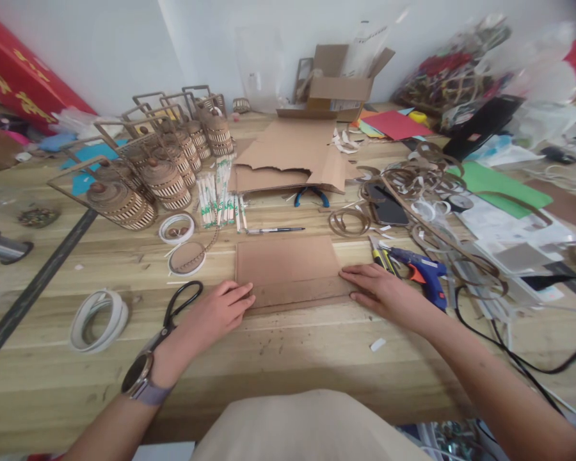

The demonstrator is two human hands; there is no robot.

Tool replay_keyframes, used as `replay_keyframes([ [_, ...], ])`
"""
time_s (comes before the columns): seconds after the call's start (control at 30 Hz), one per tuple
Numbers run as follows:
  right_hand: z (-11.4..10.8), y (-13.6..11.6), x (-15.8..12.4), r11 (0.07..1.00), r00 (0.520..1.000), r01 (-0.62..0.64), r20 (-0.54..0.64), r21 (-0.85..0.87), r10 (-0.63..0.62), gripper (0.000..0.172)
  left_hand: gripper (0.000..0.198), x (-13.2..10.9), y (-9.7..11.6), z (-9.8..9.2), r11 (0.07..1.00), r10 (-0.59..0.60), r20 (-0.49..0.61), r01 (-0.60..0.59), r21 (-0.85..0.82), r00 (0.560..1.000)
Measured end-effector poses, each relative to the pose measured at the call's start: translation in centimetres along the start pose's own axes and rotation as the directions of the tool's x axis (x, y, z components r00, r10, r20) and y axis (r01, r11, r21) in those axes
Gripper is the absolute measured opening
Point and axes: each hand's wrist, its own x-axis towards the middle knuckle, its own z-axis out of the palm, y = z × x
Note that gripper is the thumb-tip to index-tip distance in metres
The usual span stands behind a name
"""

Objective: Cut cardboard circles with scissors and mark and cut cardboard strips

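Observation:
A flat cardboard piece (288, 259) lies on the table in front of me, with a narrower cardboard strip (300, 291) across its near edge. My left hand (225, 307) grips the strip's left end, fingers bent over it and the thumb mostly hidden. At the opposite end, my right hand (381, 291) holds the strip between fingers and thumb. Black-handled scissors (173, 310) lie partly under my left wrist. Close to my right hand are a yellow utility knife (381, 256) and a blue glue gun (427, 275).
Several woven lidded baskets (166, 182) stand back left, beside bundled wrapped sticks (216, 195). Beyond the pen (276, 229) are blue-handled pliers (312, 196) and a large torn cardboard sheet (292, 147). White tape rolls (98, 320) lie left; brown strip coils (422, 173) and a black cable (523, 365) lie right.

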Motion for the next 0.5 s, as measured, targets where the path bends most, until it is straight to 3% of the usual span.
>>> replay_keyframes([
  [0.27, -0.09, -0.20, 0.05, 1.000, 1.000, 0.001, 0.010, -0.011, -0.001, 0.040, 0.030, -0.27, 0.17, 0.21, 0.997, 0.022, -0.026, -0.020, 0.072, 0.999],
  [0.5, 0.18, -0.02, 0.07, 0.999, 0.999, 0.018, -0.048, 0.039, -0.016, 0.040, 0.033, -0.41, -0.13, 0.38, 1.000, 0.018, -0.038, -0.018, 0.005, 0.999],
])
